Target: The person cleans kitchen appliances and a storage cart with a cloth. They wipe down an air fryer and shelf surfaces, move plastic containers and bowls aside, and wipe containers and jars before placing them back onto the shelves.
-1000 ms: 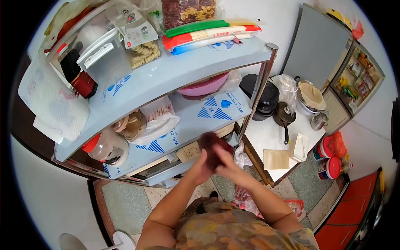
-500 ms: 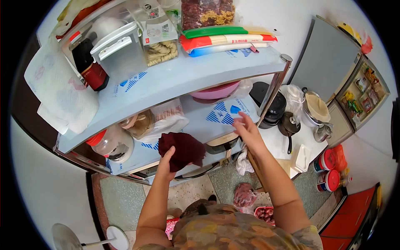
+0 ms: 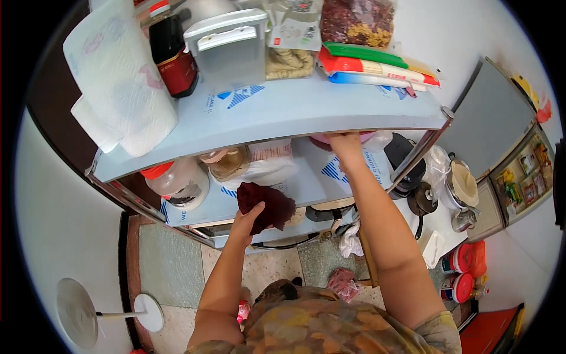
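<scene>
A dark red cloth [image 3: 272,207] hangs from my left hand [image 3: 244,223], whose thumb presses on it in front of the lower shelf. My right hand [image 3: 344,144] reaches under the upper shelf [image 3: 283,109] to the pink basin [image 3: 367,137]. Its fingers are hidden at the basin's rim, so their grip does not show. Left of the basin, on the lower shelf [image 3: 312,171], are a white plastic bag [image 3: 271,168], a glass jar [image 3: 231,165] and a red-lidded jar [image 3: 180,186].
Above stand a paper towel roll [image 3: 127,76], a dark bottle [image 3: 172,56], a clear box [image 3: 230,59] and noodle packets [image 3: 377,68]. To the right are a black pot [image 3: 423,200], a metal post [image 3: 424,144] and red-lidded tubs [image 3: 457,259]. A bag [image 3: 344,283] lies on the floor.
The cloth, between both hands at first, is now in my left hand alone. My right hand has moved away from it and in under the upper shelf to the basin. The view has shifted left.
</scene>
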The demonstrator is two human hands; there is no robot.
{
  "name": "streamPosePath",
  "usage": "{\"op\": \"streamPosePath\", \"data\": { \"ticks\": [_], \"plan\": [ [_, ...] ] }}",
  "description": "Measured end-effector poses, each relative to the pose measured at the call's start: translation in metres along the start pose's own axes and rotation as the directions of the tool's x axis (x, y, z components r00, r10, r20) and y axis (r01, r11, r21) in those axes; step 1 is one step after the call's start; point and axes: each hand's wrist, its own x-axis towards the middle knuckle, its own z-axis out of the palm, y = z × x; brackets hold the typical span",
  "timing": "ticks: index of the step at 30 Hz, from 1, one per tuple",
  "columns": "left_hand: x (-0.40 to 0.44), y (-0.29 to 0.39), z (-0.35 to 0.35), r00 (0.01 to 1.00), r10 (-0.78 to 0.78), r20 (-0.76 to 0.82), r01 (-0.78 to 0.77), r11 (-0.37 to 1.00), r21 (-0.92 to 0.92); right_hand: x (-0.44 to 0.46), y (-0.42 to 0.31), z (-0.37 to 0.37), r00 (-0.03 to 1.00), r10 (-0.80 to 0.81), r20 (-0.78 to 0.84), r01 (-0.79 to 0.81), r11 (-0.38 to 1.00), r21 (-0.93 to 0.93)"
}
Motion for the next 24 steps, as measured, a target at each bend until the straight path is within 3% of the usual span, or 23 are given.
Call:
{"op": "streamPosePath", "data": {
  "ticks": [4, 9, 15, 24],
  "plan": [
    [0.01, -0.014, -0.014, 0.998, 0.051, -0.022, -0.052, 0.995, -0.087, 0.027, -0.007, -0.001, 0.978, 0.208, -0.011, -0.183, 0.881, 0.436],
    [0.014, -0.009, -0.011, 0.995, 0.041, -0.087, -0.046, 0.998, -0.049, 0.052, 0.001, -0.009, 0.928, 0.352, 0.123, -0.327, 0.611, 0.721],
    [0.016, -0.011, -0.012, 0.992, 0.056, -0.11, -0.06, 0.998, -0.034, 0.061, 0.006, -0.016, 0.895, 0.361, 0.263, -0.409, 0.426, 0.807],
    [0.023, -0.02, -0.017, 0.99, 0.057, -0.125, -0.062, 0.997, -0.043, 0.068, 0.001, -0.012, 0.883, 0.315, 0.349, -0.441, 0.296, 0.848]
  ]
}}
